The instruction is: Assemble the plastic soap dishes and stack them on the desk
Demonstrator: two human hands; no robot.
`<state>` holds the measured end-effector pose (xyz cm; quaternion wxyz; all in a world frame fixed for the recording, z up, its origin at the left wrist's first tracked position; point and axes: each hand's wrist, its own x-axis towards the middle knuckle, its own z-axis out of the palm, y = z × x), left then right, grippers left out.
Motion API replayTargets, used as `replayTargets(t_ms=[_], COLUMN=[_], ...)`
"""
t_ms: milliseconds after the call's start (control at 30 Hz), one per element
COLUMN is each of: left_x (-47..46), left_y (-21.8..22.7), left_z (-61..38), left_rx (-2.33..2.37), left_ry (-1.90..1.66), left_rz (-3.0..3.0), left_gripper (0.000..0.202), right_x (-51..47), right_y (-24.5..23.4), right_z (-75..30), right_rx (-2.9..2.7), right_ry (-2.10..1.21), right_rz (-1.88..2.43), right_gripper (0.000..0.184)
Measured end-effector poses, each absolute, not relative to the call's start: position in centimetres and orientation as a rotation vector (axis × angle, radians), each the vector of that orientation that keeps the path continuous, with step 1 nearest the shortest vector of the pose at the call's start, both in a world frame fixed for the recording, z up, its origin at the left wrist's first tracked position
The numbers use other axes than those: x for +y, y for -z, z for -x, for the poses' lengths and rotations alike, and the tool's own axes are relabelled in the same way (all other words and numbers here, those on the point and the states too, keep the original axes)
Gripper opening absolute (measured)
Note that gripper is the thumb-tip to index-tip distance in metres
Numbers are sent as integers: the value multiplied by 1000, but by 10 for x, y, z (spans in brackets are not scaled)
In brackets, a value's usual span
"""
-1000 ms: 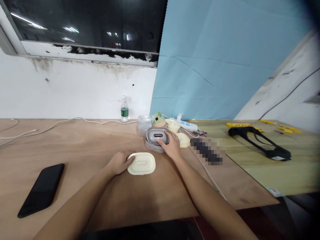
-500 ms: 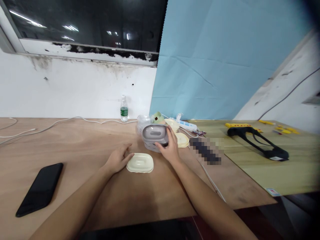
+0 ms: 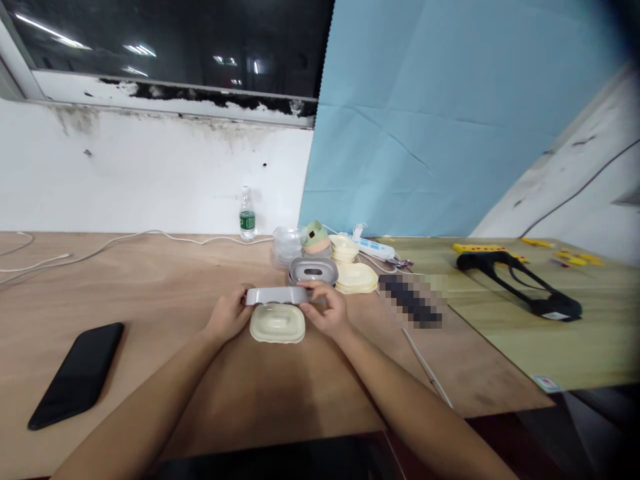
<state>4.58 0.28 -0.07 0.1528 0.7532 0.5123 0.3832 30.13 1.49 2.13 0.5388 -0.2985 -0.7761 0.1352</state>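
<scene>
Between them, my left hand (image 3: 231, 313) and my right hand (image 3: 326, 308) grip a grey plastic tray (image 3: 277, 296) by its two ends. It is tilted so that its long side faces me. Just below it, a cream oval plastic piece (image 3: 277, 324) with a sunken middle lies on the table. Behind my right hand sits a stack of grey trays (image 3: 314, 270) with a slot in the top one. To its right is a pile of cream oval pieces (image 3: 357, 277).
Farther back stand clear plastic cups (image 3: 287, 245), green and peach parts (image 3: 314, 237) and small cream pieces (image 3: 343, 248). A water bottle (image 3: 247, 215) is by the wall, a black phone (image 3: 77, 375) at left. A power strip (image 3: 375, 250) and black frame (image 3: 520, 283) are at right.
My right hand has lifted a grey tray off the stack and brought it left and nearer, over the cream piece. My left hand has taken hold of its other end.
</scene>
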Motion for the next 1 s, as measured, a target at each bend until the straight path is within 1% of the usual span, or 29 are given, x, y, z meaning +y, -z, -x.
replayTargets(t_ms=[100,200,267,333,467,567,633,733,867,1000], left_x=[2,3,3,2,-1,-1,0,2,3,2], left_y=[3,4,3,0,-7,-8,-7,-5,-6,-9], left_z=[-45,-43,-42,-42,-42,-40,-37,-33,-32,-36], left_rx=[1449,1430,1407,1383,1301,1201,1141,1112,1275,1420], left_ry=[-1111,-1146,-1159,-1170,-1114,-1023,-1002,-1007,-1013,-990], left_rz=[-2215,-2229,-2232,-2233,-2278,-2342,-2366,-2366,-2306,-2272], left_gripper=[25,31,37,47,74,85,83,71,49,42], right_x=[18,23,25,28,32,35,36,33,29,28], right_y=[-19,-21,-23,-23,-21,-22,-24,-28,-31,-34], right_z=[-304,-308,-310,-312,-317,-322,-325,-324,-319,-319], right_rx=[-1792,-2000,-2154,-2257,-2322,-2327,-2338,-2374,-2444,-2490], right_ry=[-388,-377,-377,-383,-349,-361,-375,-387,-436,-478], right_rz=[717,714,719,751,874,909,934,981,1038,1074], right_gripper=[34,55,65,68,65,62,63,66,66,66])
